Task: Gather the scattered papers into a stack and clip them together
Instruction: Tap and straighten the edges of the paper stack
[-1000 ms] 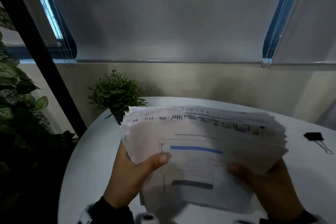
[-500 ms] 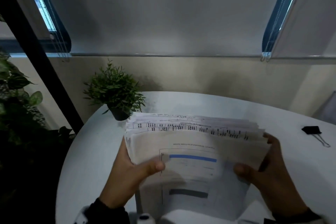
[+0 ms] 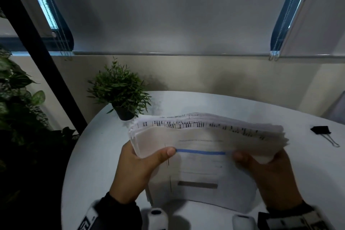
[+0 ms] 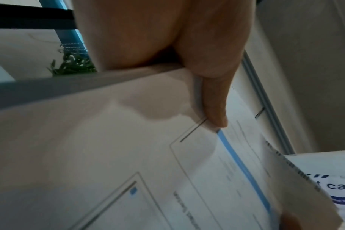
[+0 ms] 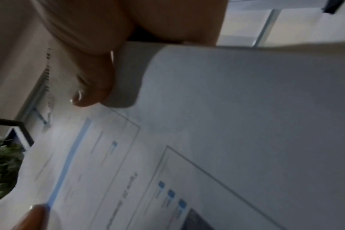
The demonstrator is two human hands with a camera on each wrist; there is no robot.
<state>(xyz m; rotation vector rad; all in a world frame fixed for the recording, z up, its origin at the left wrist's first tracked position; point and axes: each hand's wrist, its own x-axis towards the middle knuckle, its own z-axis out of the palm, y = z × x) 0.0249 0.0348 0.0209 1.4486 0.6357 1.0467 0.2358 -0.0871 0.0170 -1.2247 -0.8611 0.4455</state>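
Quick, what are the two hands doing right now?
Left hand: grips the paper stack, thumb on top.
Right hand: grips the same stack's other side.

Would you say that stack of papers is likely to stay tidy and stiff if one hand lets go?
Probably not. The stack of papers is thick yet bows between the left hand and right hand, so it would likely droop. Its top edges are fanned and uneven, so loose sheets may slide apart; the binder clip lies unused on the table.

Dim room, round white table (image 3: 242, 106) against a beige wall (image 3: 205, 74). Grey roller blinds (image 3: 168, 9) cover the windows, daylight at their edges. Small potted plant (image 3: 119, 89) on the table; leafy plant (image 3: 16, 99) far left.
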